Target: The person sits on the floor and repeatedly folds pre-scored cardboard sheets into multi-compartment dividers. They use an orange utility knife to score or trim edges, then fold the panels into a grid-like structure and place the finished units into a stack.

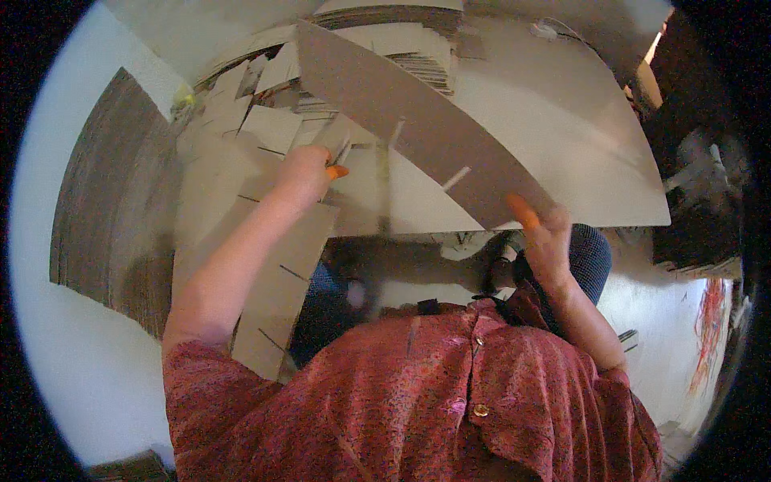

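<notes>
My right hand [548,241] is closed on the near end of a long cardboard strip [434,132] with short slots cut in one edge. The strip is raised at a slant over the table, its far end toward the upper left. My left hand [305,177] is closed over slotted cardboard pieces [273,197] lying at the table's left. A pale sliver, blurred, shows at its fingertips; I cannot make out what it is. Orange covers are on a fingertip of each hand.
Cardboard stacks [418,68] stand at the back of the pale table [578,136]. A tall pile of grey-brown sheets [112,193] stands at the left by the wall. Under the table's front edge are my knee [590,257] and a dark chair-like shape. Orange-red strands [710,329] hang at the right.
</notes>
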`<state>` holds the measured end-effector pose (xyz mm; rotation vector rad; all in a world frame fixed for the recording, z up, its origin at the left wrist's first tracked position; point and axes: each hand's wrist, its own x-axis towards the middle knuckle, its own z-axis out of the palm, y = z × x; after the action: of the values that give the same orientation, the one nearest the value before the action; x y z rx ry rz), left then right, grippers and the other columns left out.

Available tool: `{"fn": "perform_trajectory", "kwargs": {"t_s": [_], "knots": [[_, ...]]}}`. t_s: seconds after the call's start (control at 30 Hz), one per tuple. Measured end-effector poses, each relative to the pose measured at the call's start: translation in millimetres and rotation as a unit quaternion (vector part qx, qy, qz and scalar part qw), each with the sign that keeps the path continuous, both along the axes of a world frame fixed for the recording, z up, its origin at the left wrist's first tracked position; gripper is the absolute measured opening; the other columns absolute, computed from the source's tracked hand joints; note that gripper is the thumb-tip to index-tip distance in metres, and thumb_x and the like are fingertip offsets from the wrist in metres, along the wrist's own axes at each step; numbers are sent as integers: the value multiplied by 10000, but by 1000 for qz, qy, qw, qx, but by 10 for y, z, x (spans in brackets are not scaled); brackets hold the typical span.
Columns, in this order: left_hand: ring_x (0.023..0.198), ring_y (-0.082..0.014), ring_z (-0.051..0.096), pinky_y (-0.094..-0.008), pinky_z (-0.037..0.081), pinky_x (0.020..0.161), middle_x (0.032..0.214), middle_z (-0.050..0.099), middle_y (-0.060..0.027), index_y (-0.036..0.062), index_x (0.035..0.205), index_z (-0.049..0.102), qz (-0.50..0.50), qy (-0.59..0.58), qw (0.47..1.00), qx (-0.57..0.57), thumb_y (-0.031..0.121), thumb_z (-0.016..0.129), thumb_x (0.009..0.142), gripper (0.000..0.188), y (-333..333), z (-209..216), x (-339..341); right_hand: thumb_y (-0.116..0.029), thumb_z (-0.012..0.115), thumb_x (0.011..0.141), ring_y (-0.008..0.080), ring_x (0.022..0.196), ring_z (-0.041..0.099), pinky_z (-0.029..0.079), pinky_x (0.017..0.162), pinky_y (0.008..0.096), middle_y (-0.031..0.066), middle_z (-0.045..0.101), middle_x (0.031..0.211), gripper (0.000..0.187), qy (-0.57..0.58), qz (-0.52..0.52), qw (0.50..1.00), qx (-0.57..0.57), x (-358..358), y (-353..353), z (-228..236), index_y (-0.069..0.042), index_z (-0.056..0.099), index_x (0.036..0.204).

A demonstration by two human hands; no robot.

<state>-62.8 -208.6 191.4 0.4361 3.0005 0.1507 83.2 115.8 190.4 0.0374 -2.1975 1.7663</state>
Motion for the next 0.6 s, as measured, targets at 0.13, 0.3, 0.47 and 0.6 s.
{"fn": "perform_trajectory", "kwargs": {"t_s": [0.13,0.3,0.47,0.6], "knots": [[675,-316,591,-407,463,623,730,604,-207,-23,801,625,-35,-78,989,122,274,632,821,298,307,-18,35,-117,625,855,48,589,451,388,498,258,-59,556,637,146,49,2,999,-15,-239,-130,-163,24,663,857],[588,-158,523,-331,438,554,653,573,-126,-22,884,622,-128,-129,961,209,221,622,841,247,785,290,318,-109,617,859,57,705,473,404,594,238,-58,574,747,153,-8,11,1000,-20,-275,-36,-193,35,662,888],[630,-87,503,-272,418,555,726,618,-34,-13,904,636,-25,-268,896,353,201,633,847,221,1064,461,408,-64,627,837,57,577,401,352,453,268,-53,546,648,90,41,-10,998,39,-276,184,-200,20,660,836],[646,-65,512,-243,429,570,771,625,-8,4,924,640,-70,-246,888,382,179,621,861,187,1232,419,501,-71,623,839,63,583,405,371,466,270,-15,546,606,101,-27,-33,997,68,-111,289,101,24,656,836]]}}
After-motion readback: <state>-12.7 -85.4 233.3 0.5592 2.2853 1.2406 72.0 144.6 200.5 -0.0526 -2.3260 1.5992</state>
